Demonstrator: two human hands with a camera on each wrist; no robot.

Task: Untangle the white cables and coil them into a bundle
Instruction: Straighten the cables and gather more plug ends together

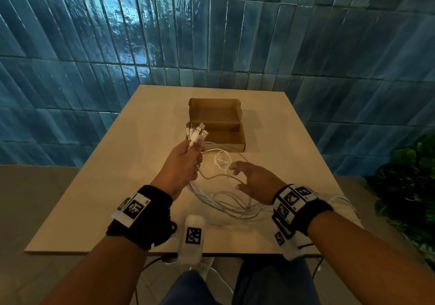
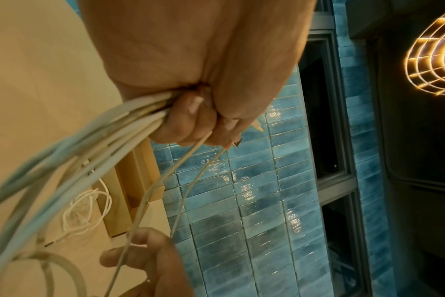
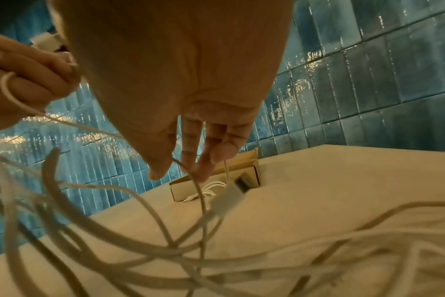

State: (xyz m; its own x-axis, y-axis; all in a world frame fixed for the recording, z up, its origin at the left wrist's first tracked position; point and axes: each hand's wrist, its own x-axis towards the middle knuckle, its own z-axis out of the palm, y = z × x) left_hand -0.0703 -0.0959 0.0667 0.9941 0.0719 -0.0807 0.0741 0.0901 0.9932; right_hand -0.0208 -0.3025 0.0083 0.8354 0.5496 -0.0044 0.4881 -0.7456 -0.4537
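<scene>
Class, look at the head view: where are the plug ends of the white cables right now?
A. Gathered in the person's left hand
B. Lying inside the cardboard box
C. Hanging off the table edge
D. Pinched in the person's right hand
A: the left hand grips the white cables with their plug ends sticking up above the fist, while the right hand is spread open.

White cables (image 1: 226, 207), beige table (image 1: 294, 139), brown cardboard box (image 1: 235, 145) (glossy blue wall tiles (image 1: 117, 45))
</scene>
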